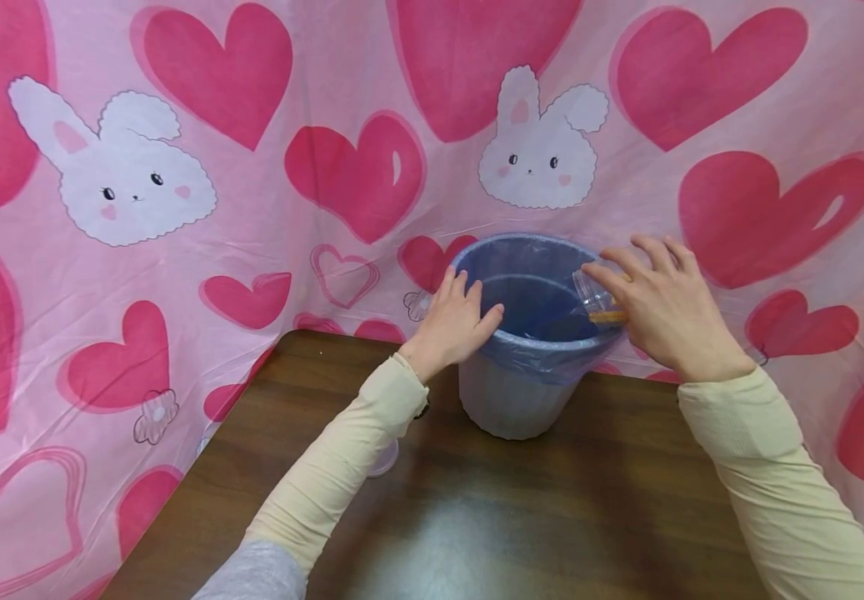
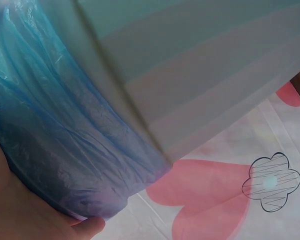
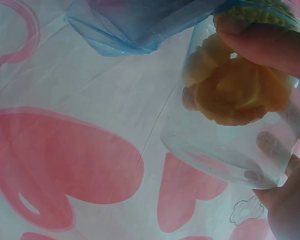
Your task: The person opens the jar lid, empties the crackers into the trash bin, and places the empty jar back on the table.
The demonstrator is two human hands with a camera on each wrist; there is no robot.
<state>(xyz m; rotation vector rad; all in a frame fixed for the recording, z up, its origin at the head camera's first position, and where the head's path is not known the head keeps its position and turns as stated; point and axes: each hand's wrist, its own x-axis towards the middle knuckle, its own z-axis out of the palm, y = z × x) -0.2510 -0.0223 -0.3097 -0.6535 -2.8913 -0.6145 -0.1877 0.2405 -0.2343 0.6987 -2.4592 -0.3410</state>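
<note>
A grey bin (image 1: 510,400) lined with a blue plastic bag (image 1: 544,346) stands at the far side of the table. My left hand (image 1: 452,323) grips its near-left rim, thumb over the edge; the left wrist view shows the palm (image 2: 20,215) against the bag (image 2: 55,135) and the bin wall (image 2: 190,75). My right hand (image 1: 664,308) holds a clear plastic cup (image 1: 591,292) tilted over the bin's right rim. In the right wrist view the cup (image 3: 225,145) holds orange-yellow cookies (image 3: 235,95), and a finger (image 3: 270,47) presses on its side.
The bin stands on a dark brown table (image 1: 476,517). A pink cloth with hearts and white rabbits (image 1: 252,208) hangs behind and beside it. A small clear round thing (image 1: 385,458) lies on the table under my left forearm.
</note>
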